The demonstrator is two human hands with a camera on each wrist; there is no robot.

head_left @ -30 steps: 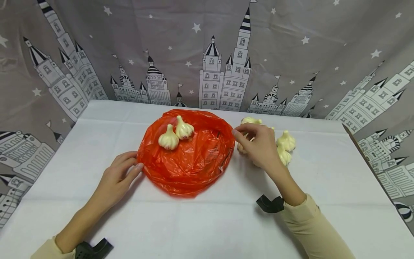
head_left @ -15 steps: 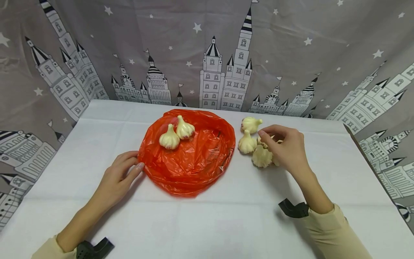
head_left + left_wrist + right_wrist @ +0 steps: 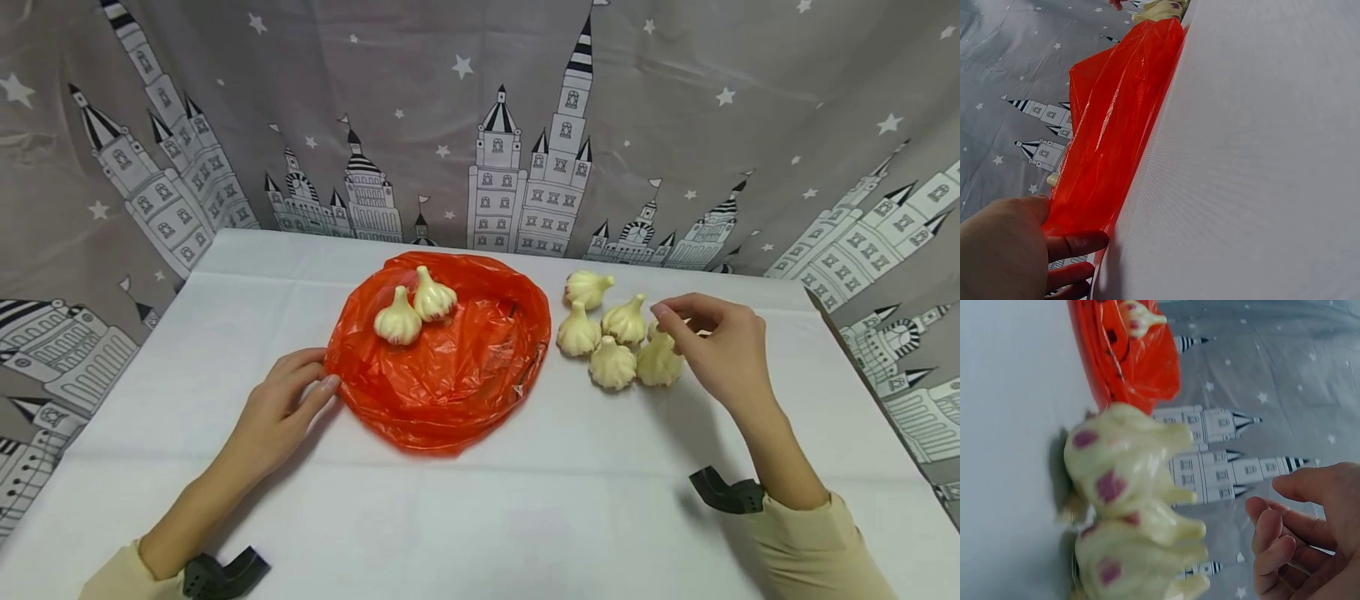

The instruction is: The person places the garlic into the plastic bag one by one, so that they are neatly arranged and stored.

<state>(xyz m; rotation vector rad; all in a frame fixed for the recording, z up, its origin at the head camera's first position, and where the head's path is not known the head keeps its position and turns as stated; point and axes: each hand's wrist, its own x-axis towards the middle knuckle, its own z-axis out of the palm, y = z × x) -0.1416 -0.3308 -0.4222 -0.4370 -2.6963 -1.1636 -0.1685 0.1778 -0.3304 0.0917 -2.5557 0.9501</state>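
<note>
Grey cloth (image 3: 420, 50) printed with castles and stars hangs behind the white-covered tabletop (image 3: 480, 533). On it, left of centre and toward the cloth, sits a red plastic bag (image 3: 450, 367), its rim raised in a ring like a shallow bowl. Inside, toward the far left, two garlic bulbs (image 3: 398, 317) stand side by side, stems up. My left hand (image 3: 288, 400) pinches the bag's left edge between thumb and fingers. Just right of the bag, five more bulbs (image 3: 612, 364) cluster on the cover, the farthest lying on its side with its stem to the right. Beside the rightmost of them my right hand (image 3: 723, 342) hovers, fingers loosely bent, thumb apart from them, holding nothing. Both wrists carry black mounts (image 3: 726, 490) near beige sleeves (image 3: 813, 542).
</note>
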